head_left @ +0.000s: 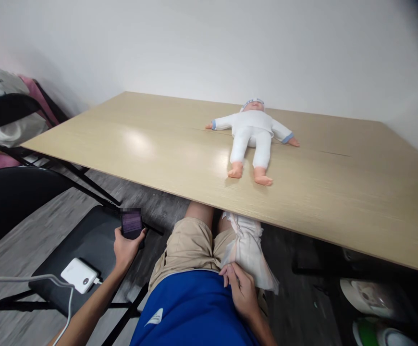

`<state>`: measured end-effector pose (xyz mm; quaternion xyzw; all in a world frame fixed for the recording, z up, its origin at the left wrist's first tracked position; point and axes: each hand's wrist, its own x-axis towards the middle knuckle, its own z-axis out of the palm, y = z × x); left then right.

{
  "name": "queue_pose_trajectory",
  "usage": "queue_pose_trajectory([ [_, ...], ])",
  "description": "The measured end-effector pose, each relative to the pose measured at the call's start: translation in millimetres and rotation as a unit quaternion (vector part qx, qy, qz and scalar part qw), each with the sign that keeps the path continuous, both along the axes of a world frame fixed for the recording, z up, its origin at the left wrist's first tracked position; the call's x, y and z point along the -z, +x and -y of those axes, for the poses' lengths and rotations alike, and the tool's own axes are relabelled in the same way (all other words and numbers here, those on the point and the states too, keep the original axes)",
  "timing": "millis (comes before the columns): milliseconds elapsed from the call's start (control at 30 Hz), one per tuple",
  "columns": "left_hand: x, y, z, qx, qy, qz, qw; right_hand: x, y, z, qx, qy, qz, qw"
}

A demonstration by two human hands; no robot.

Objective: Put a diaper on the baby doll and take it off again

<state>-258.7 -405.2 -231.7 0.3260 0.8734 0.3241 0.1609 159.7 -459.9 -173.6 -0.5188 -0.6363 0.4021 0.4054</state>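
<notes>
My left hand [126, 246] holds a dark phone [131, 224] over the seat of a black chair [86, 240] at my left. My right hand [240, 288] rests on my lap and grips a white diaper [249, 245] that lies over my right thigh. A baby doll [252, 137] in a white suit and cap lies on its back on the wooden table [158, 149], arms spread, feet toward me. Both hands are below the table's near edge.
A white power bank [79, 275] with a white cable lies on the black chair seat. A second black chair [10, 197] stands further left, with bags behind it. Under the table at the right sit white and green objects [371, 307].
</notes>
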Motion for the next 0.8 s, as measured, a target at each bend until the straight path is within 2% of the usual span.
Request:
queue_pose_trajectory([
  [800, 1.7, -4.9, 1.2, -0.003, -0.008, -0.011, 1.000, -1.8, -1.0, 0.0, 0.006, -0.007, 0.000, 1.000],
])
